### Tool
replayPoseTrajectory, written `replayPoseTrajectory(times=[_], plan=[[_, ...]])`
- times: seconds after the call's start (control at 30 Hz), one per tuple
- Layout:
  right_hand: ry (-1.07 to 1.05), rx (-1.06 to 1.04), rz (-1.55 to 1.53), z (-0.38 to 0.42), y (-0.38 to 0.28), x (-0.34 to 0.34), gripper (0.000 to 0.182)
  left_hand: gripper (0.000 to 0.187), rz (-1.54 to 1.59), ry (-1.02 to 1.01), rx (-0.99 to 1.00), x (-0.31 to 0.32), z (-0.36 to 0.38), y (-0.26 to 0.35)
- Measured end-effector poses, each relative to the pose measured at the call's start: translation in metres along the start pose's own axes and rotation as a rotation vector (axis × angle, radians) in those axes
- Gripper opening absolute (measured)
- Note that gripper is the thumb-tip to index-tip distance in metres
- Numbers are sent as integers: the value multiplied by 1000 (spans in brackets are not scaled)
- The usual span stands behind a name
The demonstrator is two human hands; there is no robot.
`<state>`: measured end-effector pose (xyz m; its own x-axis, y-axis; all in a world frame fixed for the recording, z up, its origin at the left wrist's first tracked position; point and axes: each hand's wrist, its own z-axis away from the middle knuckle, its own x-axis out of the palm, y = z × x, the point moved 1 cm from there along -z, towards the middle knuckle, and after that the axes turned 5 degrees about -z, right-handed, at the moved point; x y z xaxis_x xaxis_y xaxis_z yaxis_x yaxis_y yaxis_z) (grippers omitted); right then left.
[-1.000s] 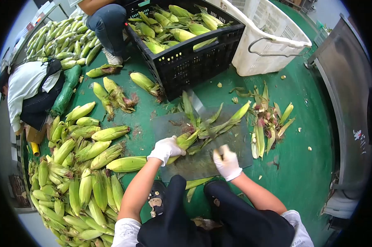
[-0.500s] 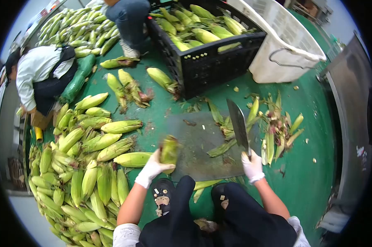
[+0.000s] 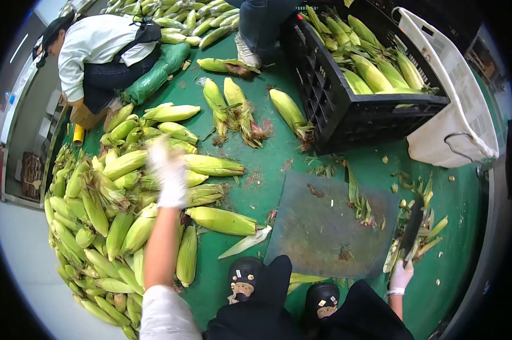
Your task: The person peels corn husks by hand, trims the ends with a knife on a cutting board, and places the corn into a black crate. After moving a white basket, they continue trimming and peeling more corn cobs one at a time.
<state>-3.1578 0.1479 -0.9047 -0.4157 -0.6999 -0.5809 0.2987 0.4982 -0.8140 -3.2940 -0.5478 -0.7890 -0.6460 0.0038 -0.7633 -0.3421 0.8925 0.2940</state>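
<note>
My left hand [image 3: 168,173], in a white glove, reaches over the heap of green corn ears [image 3: 120,226] on the left; motion blurs its fingers, and what they hold, if anything, cannot be made out. At the right my gloved right hand [image 3: 402,276] grips the handle of a cleaver [image 3: 413,226], its blade pointing up and away over husk scraps [image 3: 429,232]. Between the hands lies a dark cutting board [image 3: 324,238] with bits of husk on it. One ear [image 3: 222,220] lies left of the board.
A black crate [image 3: 381,119] full of corn stands beyond the board, beside a white basket [image 3: 449,130]. Several loose ears [image 3: 290,113] lie before it. A crouching person [image 3: 108,51] is at the upper left. Another person's leg [image 3: 261,25] is behind the crate.
My left hand has moved from the board's edge to the heap, and the ear it held no longer shows there. The cleaver has moved right, off the board. The view has shifted left.
</note>
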Motion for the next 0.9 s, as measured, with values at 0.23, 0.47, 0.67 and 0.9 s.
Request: replayPoseTrajectory(times=[0.23, 0.47, 0.67, 0.9], plan=[[-251, 349, -130, 35, -94, 42, 22, 44, 231, -497, -745, 270, -16, 83], [-272, 214, 8, 66, -75, 35, 19, 29, 1370, -714, -559, 148, 65, 133], [-522, -79, 95, 76, -107, 60, 32, 33, 1158, -1147, -581, 38, 249, 134], [-457, -266, 136, 80, -134, 79, 23, 63, 68, -1112, 238, -7, 273, 151]])
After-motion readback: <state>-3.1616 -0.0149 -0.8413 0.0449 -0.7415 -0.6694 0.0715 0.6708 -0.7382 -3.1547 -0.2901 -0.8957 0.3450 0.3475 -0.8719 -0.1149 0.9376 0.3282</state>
